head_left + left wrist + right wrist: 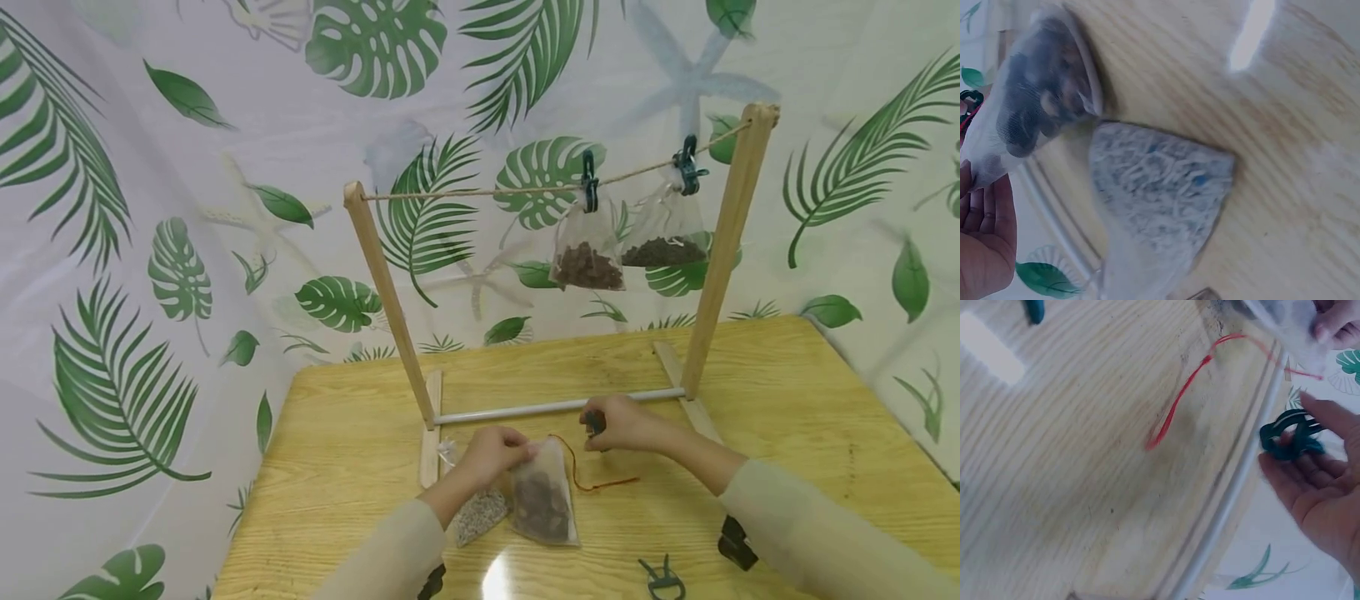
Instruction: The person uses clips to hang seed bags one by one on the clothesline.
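Note:
My left hand [491, 457] pinches the top corner of a white mesh drawstring bag [1047, 81] with dark, rounded lumps inside. An orange-red drawstring [600, 485] trails from its mouth to the right across the table. Just right of that bag, my right hand [1329, 487] holds a dark green plastic clip [1291, 434] between thumb and fingers, above the tabletop. A second pouch [1160, 181], filled with pale grey and bluish bits, lies beside the first, partly behind my left hand in the head view.
A wooden frame [723, 250] with a white crossbar [517, 411] stands behind my hands. From its rope [480, 192], dark clips hold a bag of brown crumbs [588, 265] and a bag of blackish crumbs [666, 252]. Another clip [663, 582] lies at the table's front.

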Motion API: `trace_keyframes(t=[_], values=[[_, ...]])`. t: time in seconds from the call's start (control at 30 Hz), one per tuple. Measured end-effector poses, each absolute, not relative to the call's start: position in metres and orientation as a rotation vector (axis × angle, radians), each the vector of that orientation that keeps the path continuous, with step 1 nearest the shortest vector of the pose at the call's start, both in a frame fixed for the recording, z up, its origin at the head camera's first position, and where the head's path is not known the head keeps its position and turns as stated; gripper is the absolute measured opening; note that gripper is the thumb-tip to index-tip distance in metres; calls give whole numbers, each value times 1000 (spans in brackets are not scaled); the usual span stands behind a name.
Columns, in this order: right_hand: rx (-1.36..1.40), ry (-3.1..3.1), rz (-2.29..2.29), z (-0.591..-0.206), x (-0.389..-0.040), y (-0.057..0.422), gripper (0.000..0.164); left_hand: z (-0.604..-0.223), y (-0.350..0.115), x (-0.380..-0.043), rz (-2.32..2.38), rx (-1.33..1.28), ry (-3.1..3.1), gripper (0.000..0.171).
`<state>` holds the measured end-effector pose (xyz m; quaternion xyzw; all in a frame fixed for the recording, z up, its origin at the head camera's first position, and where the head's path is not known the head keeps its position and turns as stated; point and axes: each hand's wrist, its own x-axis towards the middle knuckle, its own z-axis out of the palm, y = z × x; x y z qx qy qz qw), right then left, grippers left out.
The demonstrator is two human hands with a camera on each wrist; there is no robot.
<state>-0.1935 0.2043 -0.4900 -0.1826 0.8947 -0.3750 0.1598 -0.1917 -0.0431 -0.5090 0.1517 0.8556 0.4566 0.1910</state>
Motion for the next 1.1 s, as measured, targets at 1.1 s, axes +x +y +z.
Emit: trace_keyframes(t=[1.1], values=[[-1004,2542,-1351,-336,-204,162,19,-402,-59,-222,1303,784,2747,20]])
